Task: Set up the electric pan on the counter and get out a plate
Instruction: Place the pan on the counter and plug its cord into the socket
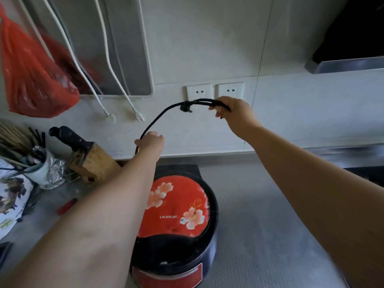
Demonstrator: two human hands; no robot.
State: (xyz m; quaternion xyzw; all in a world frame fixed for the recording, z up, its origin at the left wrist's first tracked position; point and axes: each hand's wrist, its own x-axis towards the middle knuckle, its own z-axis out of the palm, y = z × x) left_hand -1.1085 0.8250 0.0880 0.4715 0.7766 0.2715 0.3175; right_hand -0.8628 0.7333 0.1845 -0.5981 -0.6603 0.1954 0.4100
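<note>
While the pan (178, 225) sits on the desk (259, 235) with its red flowered lid shut, its black cord (158, 119) is held up between both hands in front of the wall. Left hand (150, 143): fingers clenched round the cord low down, just above the pan's rear edge. Right hand (235, 112): fingers closed on the bundled loops of the cord, held just below the right socket (230, 90). The cord is seen arching up and rightward from left hand to right, its long run lying roughly level near the top. A dark knot or plug (185, 107) is noted midway, directly beneath the left socket (199, 92); which it is cannot be told through the blur.

Sockets lie above and just beyond the right hand, so that hand is judged the nearer for plugging in. The bundle is judged to need undoing first. No plate is seen. A knife block (93, 161) is noted left of the pan, well clear of the cord.
</note>
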